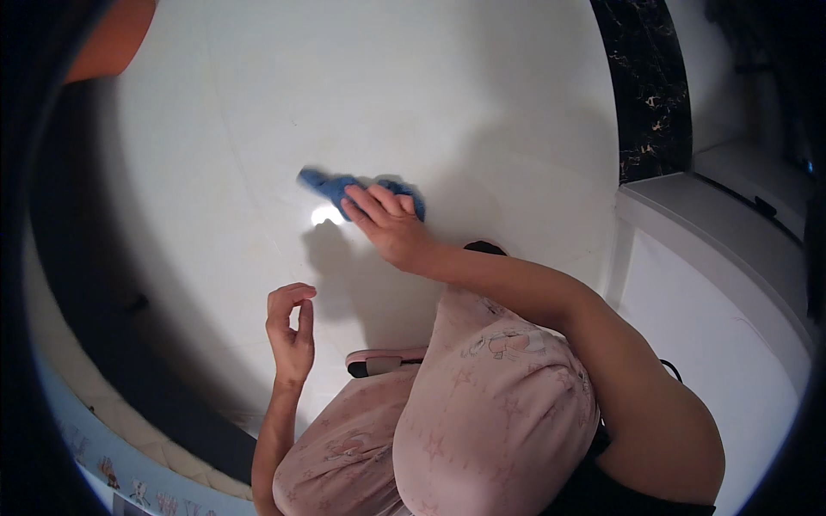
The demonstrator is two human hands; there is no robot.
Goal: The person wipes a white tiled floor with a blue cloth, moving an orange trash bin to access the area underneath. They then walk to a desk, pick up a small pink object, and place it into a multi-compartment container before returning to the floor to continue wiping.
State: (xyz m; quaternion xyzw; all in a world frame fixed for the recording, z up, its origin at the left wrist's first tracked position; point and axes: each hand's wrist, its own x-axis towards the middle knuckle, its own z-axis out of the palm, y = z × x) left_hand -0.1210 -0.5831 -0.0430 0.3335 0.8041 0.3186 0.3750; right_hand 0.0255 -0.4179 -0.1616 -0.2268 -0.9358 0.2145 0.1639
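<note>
Under my right hand (390, 226) a crumpled blue cloth (326, 186) lies against the pale, glossy floor (271, 116). My fingers spread over the cloth and grip it from above, and one end sticks out to the left. My left hand (290, 332) hovers apart from it, lower and to the left, above the floor. It is empty and loosely curled, with a gap between thumb and fingers. A bright light reflection shows beside the cloth.
My knees in pink printed trousers (490, 413) fill the lower middle, with a pink slipper (387, 361) beside them. A bed-like piece with a dark base (129, 335) curves along the left. An orange object (116, 39) stands upper left. Black marbled edging (652, 97) and a white cabinet-like piece (716, 277) bound the right.
</note>
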